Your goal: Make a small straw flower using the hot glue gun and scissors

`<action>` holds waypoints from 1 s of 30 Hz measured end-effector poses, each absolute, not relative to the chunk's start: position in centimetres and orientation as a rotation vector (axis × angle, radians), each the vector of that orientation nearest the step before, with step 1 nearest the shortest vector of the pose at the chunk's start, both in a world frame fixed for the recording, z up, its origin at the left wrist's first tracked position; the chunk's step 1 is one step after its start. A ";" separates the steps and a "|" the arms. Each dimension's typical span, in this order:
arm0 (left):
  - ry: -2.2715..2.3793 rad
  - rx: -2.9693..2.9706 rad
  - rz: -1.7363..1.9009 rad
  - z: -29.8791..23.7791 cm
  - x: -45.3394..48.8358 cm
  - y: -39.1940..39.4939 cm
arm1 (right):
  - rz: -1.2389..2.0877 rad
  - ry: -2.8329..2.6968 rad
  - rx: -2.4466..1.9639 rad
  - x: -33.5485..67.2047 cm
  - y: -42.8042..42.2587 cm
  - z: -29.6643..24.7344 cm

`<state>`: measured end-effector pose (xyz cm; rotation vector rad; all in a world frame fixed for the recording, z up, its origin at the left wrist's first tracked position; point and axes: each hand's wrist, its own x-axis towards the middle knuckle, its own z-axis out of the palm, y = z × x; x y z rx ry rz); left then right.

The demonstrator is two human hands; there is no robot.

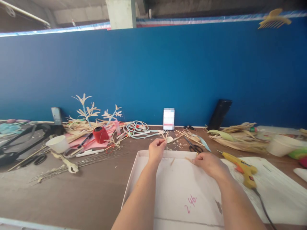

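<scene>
My left hand (157, 149) is closed in a pinch over the far edge of a white shallow box (177, 185). Between its fingertips is a thin stem with pale husk strips (165, 135) spreading at the top, like a small flower. My right hand (209, 163) is low over the box's far right corner, thumb and fingers pinched on a small pale husk strip (189, 159). Another small strip (172, 162) lies on the box between the hands. Black scissors (195, 147) lie just beyond the right hand.
A yellow glue gun (242, 169) rests on papers at right. Dried husks (237, 137), a plastic cup (283, 145) and a phone (169, 119) stand or lie farther back. At left are red thread (100, 135), a white cup (57, 143), wires (79, 163) and husk flowers (87, 111). A blue partition (153, 70) rises behind.
</scene>
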<state>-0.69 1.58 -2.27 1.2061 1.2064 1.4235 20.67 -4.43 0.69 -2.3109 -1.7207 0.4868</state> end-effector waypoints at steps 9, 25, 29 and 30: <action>1.195 1.205 1.423 -2.0 -0.6 1.3 | 0.316 -1.737 -2.366 18.4 -4.2 0.7; 1.209 1.205 1.421 -1.5 -0.6 1.1 | 0.378 -1.579 -2.090 20.3 -3.6 0.1; 1.214 1.224 1.411 -1.6 -0.5 1.1 | 0.426 -1.605 -2.258 20.2 -4.0 0.4; 1.213 1.226 1.408 -1.6 -0.5 1.0 | 0.446 -1.622 -2.286 20.0 -4.1 0.5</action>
